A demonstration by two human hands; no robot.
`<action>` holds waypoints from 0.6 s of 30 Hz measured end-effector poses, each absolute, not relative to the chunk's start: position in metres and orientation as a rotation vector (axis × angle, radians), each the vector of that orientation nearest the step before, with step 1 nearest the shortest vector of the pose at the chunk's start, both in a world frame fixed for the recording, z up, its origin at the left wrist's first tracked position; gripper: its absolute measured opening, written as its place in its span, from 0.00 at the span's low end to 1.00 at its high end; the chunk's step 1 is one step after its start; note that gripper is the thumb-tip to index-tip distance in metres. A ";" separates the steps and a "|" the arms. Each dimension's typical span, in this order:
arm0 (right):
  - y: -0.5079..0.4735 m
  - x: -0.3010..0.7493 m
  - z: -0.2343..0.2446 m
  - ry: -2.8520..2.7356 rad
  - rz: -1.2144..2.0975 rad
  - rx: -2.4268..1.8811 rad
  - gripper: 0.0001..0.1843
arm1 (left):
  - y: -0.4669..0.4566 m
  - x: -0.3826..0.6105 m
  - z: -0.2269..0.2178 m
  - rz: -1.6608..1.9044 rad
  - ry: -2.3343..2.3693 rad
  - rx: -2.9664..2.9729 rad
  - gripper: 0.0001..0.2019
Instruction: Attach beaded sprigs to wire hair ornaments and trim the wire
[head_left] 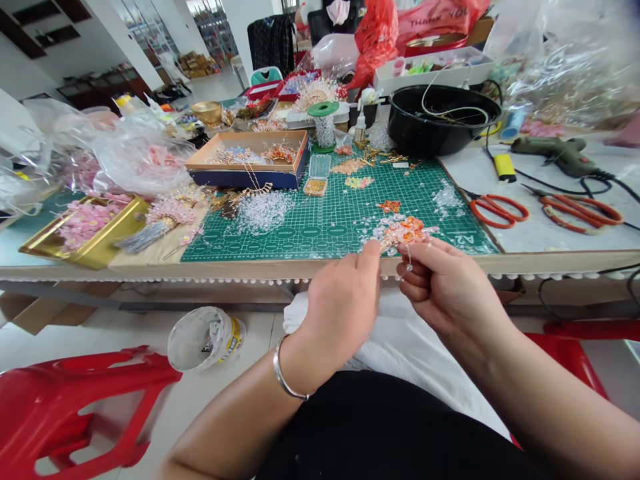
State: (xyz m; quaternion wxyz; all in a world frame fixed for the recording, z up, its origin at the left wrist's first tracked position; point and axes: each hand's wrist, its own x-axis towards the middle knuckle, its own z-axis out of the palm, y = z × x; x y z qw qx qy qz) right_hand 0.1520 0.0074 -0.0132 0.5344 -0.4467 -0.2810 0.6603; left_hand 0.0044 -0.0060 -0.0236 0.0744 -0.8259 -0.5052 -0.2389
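Note:
Just above the front edge of the green cutting mat (325, 243), a beaded flower ornament (406, 232) with orange and pale pink petals and gold wire is held between my hands. My left hand (345, 297) is closed at the ornament's left end, its fingertips partly hidden. My right hand (443, 280) pinches the right side, thumb against curled fingers, and a small clear bead (409, 267) dangles from thin wire there. Loose orange flower pieces (389, 207) lie just beyond. A heap of clear beads (263, 212) is spread farther left on the mat.
Orange-handled scissors (500, 212), a second pair (583, 212) and a glue gun (555, 155) lie at right. Behind the mat stand a black basin (440, 123) and a wire spool (325, 127). At left are an open box (247, 175) and a gold tray (103, 250).

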 end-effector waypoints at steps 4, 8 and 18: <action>0.013 0.156 -0.015 -0.698 1.387 -1.130 0.19 | -0.017 0.003 -0.027 -0.699 -1.383 -2.583 0.10; 0.011 0.162 -0.022 -0.824 1.228 -1.258 0.10 | -0.025 0.005 -0.024 -0.733 -1.179 -2.813 0.05; -0.030 0.181 -0.042 -1.495 1.236 -1.387 0.12 | -0.012 -0.012 0.047 -0.956 -1.040 -3.293 0.07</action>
